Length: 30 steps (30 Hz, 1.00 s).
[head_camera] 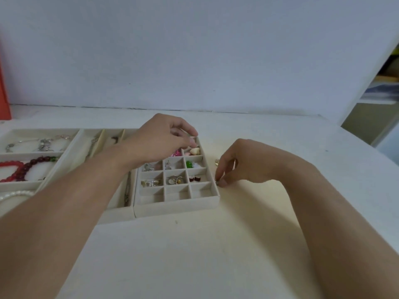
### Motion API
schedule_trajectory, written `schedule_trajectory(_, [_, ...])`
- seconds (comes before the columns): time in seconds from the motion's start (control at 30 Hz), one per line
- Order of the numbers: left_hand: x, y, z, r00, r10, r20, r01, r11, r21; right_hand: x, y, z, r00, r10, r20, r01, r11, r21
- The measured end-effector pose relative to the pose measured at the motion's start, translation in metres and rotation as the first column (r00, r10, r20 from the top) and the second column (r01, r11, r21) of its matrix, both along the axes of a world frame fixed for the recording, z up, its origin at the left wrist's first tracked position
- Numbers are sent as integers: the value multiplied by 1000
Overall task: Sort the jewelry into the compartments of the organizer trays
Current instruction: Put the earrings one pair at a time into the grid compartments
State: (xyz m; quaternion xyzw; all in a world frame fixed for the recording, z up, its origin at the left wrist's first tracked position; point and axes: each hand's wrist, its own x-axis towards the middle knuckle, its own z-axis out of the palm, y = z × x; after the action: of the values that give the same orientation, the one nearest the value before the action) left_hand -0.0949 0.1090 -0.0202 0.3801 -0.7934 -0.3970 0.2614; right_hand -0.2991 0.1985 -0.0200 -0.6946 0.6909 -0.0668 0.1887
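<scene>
The right hand (235, 167) pinches a tiny, light, slippery earring (217, 181) beside the tray (172, 207); fingertips work best. The left hand (164, 140), fingers curled, seems empty.

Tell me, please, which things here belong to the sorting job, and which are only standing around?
Belong to the job:
- grid tray
- small silver piece, pinched by the right hand
- gold piece on the table
- red bead bracelet
- left hand over the grid tray

Only standing around:
- orange object
- shelf
</scene>
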Motion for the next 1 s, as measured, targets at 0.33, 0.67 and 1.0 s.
schedule_trajectory(0.33, [-4, 8, 3, 999, -12, 37, 13, 1000, -19, -5, 2, 4, 994, -31, 102, 37, 998, -60])
schedule_trajectory(0.67, [-14, 15, 2, 998, -54, 12, 54, 997, -55, -6, 5, 13, 821, 9, 571, 189, 939, -288])
schedule_trajectory(1.0, [-15, 16, 2, 996, -83, -29, 81, 995, -62, -4, 4, 12, 786, 15, 618, 199, 940, -276])
